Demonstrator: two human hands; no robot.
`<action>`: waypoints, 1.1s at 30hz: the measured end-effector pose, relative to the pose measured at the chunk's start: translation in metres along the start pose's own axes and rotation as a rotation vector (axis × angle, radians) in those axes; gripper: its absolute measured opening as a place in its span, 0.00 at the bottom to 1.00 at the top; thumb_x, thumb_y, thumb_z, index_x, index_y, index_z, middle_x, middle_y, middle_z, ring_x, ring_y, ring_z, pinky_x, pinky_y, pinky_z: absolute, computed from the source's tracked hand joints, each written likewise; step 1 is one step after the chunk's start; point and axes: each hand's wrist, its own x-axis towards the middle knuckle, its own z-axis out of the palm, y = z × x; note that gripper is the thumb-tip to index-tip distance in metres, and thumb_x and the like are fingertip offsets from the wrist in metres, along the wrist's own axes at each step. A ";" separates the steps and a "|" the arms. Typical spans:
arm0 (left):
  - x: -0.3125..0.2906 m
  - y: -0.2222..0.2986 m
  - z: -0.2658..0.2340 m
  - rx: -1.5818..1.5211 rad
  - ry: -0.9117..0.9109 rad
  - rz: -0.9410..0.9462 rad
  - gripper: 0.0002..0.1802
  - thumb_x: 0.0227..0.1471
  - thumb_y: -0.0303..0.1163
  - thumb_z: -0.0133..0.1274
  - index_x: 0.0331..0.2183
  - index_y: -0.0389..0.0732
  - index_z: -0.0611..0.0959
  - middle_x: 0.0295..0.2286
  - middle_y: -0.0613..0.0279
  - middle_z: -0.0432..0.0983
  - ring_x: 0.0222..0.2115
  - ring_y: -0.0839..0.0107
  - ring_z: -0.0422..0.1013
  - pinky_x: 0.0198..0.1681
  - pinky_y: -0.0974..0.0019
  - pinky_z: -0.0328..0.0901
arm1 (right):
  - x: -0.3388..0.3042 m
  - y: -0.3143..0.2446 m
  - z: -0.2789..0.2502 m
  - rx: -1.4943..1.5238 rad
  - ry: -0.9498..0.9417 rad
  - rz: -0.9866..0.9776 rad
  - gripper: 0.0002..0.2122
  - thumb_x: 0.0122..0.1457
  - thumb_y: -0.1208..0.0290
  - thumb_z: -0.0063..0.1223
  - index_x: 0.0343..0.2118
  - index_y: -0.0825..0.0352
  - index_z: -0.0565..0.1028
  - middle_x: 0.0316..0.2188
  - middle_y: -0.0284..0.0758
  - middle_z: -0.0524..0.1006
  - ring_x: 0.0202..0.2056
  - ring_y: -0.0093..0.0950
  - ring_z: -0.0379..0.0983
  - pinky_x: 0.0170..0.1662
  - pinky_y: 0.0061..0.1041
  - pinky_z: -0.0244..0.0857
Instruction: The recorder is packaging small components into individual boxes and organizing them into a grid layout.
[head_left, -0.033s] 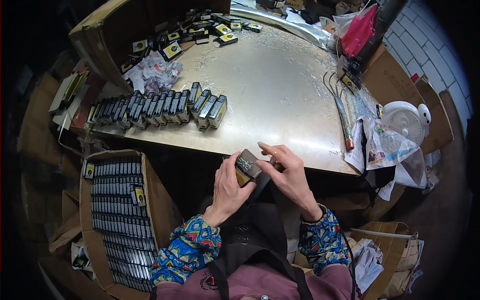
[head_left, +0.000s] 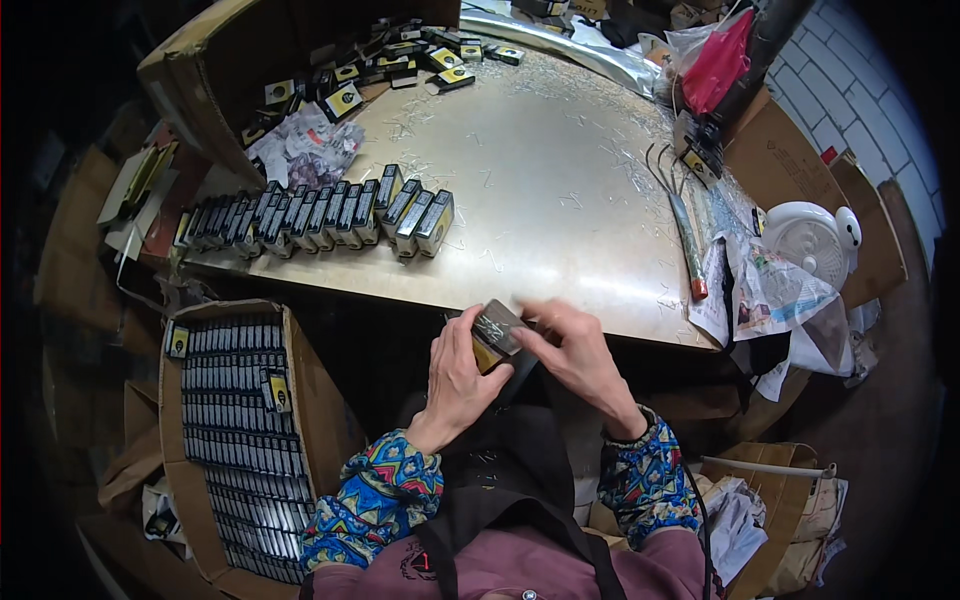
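My left hand is wrapped round a small black and yellow box just off the table's near edge. The box is tilted, and its end stands open. Thin shiny metal pins lie in the opening, against a grey-brown inner face. My right hand is at the box's right side, its thumb against the opening's edge. Its other fingers are bent and smeared by motion, so I cannot tell whether they pinch a flap or a pin.
A row of similar boxes stands along the table's near left edge. More lie heaped at the back. Loose pins are strewn over the table. A hand rake lies at right. A carton packed with boxes stands lower left.
The fingers of my right hand have drawn slightly down and left over the box and now blur. My left hand and the box stay nearly still.
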 end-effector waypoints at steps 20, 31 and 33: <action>0.002 -0.002 0.006 -0.035 0.034 0.006 0.41 0.41 0.31 0.67 0.55 0.35 0.66 0.43 0.43 0.73 0.41 0.44 0.73 0.42 0.54 0.70 | -0.002 0.039 0.000 -0.198 -0.146 -0.399 0.16 0.54 0.72 0.64 0.46 0.67 0.79 0.59 0.47 0.68 0.55 0.43 0.68 0.54 0.33 0.67; 0.004 -0.003 0.009 -0.052 0.011 0.015 0.44 0.43 0.33 0.69 0.58 0.37 0.64 0.47 0.42 0.73 0.45 0.46 0.75 0.46 0.57 0.72 | -0.004 0.040 0.007 -0.189 -0.115 -0.403 0.19 0.53 0.68 0.65 0.48 0.65 0.77 0.57 0.50 0.68 0.56 0.46 0.67 0.55 0.37 0.68; 0.001 -0.003 0.006 -0.094 -0.006 0.006 0.45 0.44 0.34 0.67 0.59 0.34 0.62 0.49 0.40 0.71 0.46 0.43 0.73 0.46 0.54 0.71 | -0.003 0.021 0.009 -0.262 -0.125 -0.412 0.18 0.53 0.68 0.65 0.46 0.66 0.78 0.56 0.50 0.69 0.56 0.46 0.67 0.55 0.37 0.68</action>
